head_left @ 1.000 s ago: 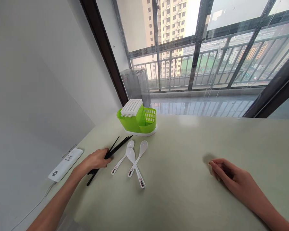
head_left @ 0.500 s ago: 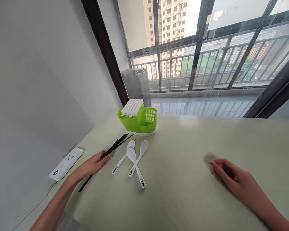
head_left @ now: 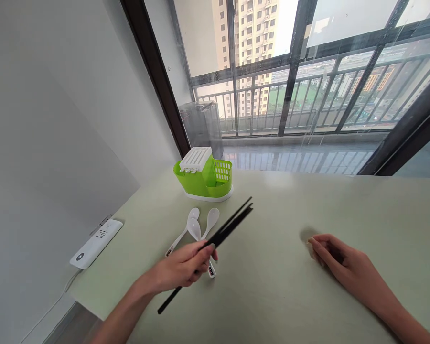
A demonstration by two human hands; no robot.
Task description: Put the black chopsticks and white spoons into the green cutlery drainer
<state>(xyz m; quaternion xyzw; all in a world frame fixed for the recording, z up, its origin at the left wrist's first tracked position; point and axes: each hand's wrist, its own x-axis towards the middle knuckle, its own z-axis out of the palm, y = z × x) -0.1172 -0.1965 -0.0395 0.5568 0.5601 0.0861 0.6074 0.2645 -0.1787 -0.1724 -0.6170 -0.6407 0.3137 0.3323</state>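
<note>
My left hand (head_left: 184,265) is closed round a bundle of black chopsticks (head_left: 233,224), held slanting up to the right in front of the white spoons. Three white spoons lie overlapping on the table: one spoon (head_left: 212,218) on the right, another spoon (head_left: 181,235) on the left, and a third spoon (head_left: 194,228) between them. My hand and the chopsticks hide parts of their handles. At the right, my right hand (head_left: 347,267) rests on the table, fingers curled and thumb against the index finger, with nothing visible in it.
Behind the spoons stands a green utensil caddy (head_left: 197,184) with a white slotted top and white base. A white power strip (head_left: 96,243) with a cable lies at the table's left edge. A glass window (head_left: 258,110) rises beyond the pale table (head_left: 272,286).
My left hand has lifted the chopsticks off the left of the table and carried them rightward, over the spoon handles. My right hand stays where it was.
</note>
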